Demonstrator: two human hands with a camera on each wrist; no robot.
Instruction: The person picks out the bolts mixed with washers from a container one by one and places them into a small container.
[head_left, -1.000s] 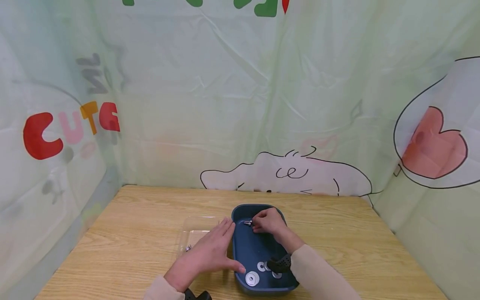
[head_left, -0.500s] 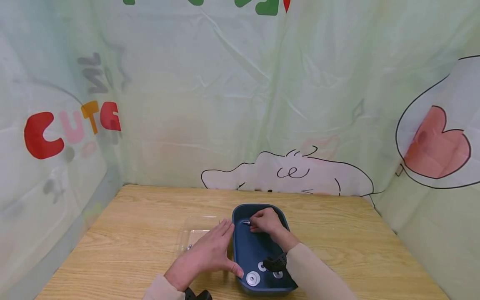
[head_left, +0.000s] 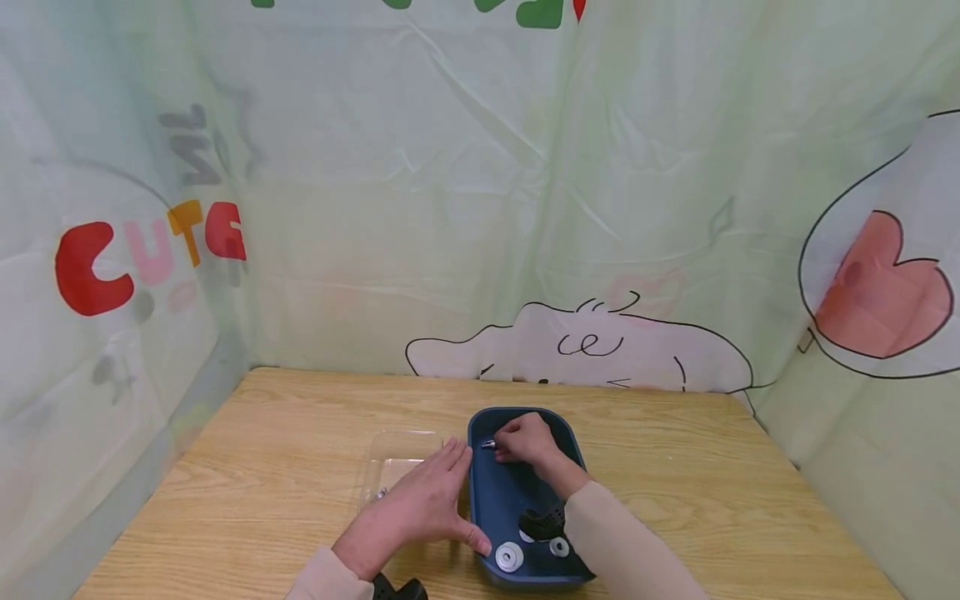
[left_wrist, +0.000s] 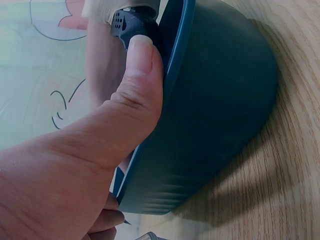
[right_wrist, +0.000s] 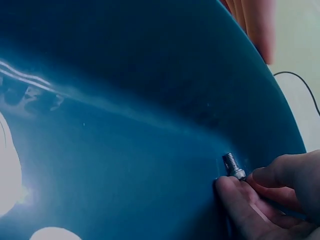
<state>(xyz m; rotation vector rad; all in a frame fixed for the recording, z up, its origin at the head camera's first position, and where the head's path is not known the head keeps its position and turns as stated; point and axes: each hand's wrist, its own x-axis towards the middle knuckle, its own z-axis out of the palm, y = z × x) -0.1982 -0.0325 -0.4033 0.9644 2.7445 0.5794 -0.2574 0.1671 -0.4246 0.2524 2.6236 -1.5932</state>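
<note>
In the head view, my right hand (head_left: 527, 439) reaches into the far end of a dark blue bin (head_left: 491, 500). Its thumb and fingertips pinch the head end of a small silver bolt (right_wrist: 232, 162), whose threaded shank points away from the fingers, low over the bin floor near a corner. My left hand (head_left: 431, 498) lies along the bin's left side with fingers straight. Its thumb (left_wrist: 140, 55) rests at the rim in the left wrist view. Washers lie at the near end of the bin, a large one (head_left: 509, 557) and a smaller one (head_left: 558, 547).
A clear plastic box (head_left: 375, 461) stands left of the bin, partly behind the left hand, with a small metal part (head_left: 382, 492) in it. Both stand on a wooden table (head_left: 675, 475). A printed curtain (head_left: 375, 208) hangs behind and at the sides.
My right hand has shifted a little left, carrying the bolt toward the bin's left wall. My left hand stays at the bin's side.
</note>
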